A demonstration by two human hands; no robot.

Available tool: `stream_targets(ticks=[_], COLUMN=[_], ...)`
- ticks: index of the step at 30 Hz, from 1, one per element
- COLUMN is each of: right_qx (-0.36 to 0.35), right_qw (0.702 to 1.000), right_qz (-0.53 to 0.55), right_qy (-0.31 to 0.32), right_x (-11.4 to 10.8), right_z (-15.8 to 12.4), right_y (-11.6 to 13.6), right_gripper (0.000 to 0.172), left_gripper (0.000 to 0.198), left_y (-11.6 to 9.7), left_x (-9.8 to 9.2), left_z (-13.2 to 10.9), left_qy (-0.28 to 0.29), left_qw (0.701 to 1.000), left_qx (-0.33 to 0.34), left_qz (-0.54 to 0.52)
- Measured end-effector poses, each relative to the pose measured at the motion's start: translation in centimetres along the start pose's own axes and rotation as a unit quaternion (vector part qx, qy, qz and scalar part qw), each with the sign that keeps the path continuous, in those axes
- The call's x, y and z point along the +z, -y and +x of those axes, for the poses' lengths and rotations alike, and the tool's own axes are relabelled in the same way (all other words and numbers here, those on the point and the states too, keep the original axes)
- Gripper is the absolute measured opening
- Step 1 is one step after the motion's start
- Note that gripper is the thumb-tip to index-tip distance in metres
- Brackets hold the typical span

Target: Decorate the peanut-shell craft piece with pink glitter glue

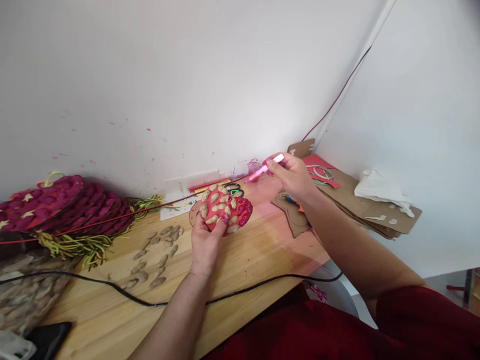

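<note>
My left hand [209, 237] grips a red cutout [221, 207] covered with whole peanuts in their shells. Peanuts on its right side are coated in glossy dark pink paint; the others are bare. My right hand [290, 172] is closed around a paintbrush [262, 170] with a white end and a pink-smeared lower part. Its pink tip points down and left, held apart from the cutout. Behind the brush, against the wall, stands a small pink-stained cup [254, 166]. Black-handled scissors [234, 190] lie partly hidden behind the cutout.
Loose peanuts [140, 275] lie on the wooden table [240, 270]. Stacked pink-painted pieces with yellow-green fringe [90, 202] stand left, above a bag of peanuts [33, 285]. A black cable [258, 287] crosses in front. Cardboard sheets [356, 195] and a white tissue [382, 187] lie right.
</note>
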State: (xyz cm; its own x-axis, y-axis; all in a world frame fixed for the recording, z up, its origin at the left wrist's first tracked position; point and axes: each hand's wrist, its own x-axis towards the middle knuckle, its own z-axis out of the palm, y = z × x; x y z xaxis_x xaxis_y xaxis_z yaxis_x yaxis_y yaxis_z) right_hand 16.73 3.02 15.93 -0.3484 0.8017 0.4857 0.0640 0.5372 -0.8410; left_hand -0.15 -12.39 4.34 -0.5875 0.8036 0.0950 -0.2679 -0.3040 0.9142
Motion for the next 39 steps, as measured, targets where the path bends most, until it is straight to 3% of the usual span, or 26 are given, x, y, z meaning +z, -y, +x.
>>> stream_targets(ticks=[4,8,14,27,32,37,39], right_qx=[-0.022,-0.072,-0.098,-0.201,-0.187,-0.161,-0.155], right_qw=[0.998,0.995,0.987,0.967,0.973,0.982,0.984], right_qz=[-0.024,-0.059,-0.122,-0.155,-0.132,-0.099,-0.088], right_qy=[0.047,0.032,0.032,0.012,0.027,-0.020,-0.001], right_x=[0.7,1.2,1.4,1.5,1.3,1.1,1.1], right_z=[-4.6,-6.4,-6.8,-7.2,-7.1,-7.0,-7.1], right_y=[2.6,3.1,3.2,2.8,2.4,2.0,1.9], right_gripper=[0.028,0.018,0.010,0.006,0.004,0.006,0.007], left_gripper=[0.055,0.049,0.048,0.054,0.057,0.057,0.058], left_y=[-0.4,-0.6,-0.8,-1.1,-0.8,-1.4,-1.7], left_x=[0.1,0.2,0.4,0.4,0.3,0.8,1.0], left_z=[-0.2,-0.5,-0.8,-0.8,-0.7,-0.9,-1.0], left_qy=[0.007,0.013,0.040,0.034,0.034,0.035,0.033], left_qw=[1.000,0.999,0.999,0.996,0.998,0.999,0.999], left_qx=[-0.009,0.005,0.019,0.045,0.026,-0.025,-0.033], left_qz=[0.017,0.034,0.030,0.075,0.038,-0.003,-0.011])
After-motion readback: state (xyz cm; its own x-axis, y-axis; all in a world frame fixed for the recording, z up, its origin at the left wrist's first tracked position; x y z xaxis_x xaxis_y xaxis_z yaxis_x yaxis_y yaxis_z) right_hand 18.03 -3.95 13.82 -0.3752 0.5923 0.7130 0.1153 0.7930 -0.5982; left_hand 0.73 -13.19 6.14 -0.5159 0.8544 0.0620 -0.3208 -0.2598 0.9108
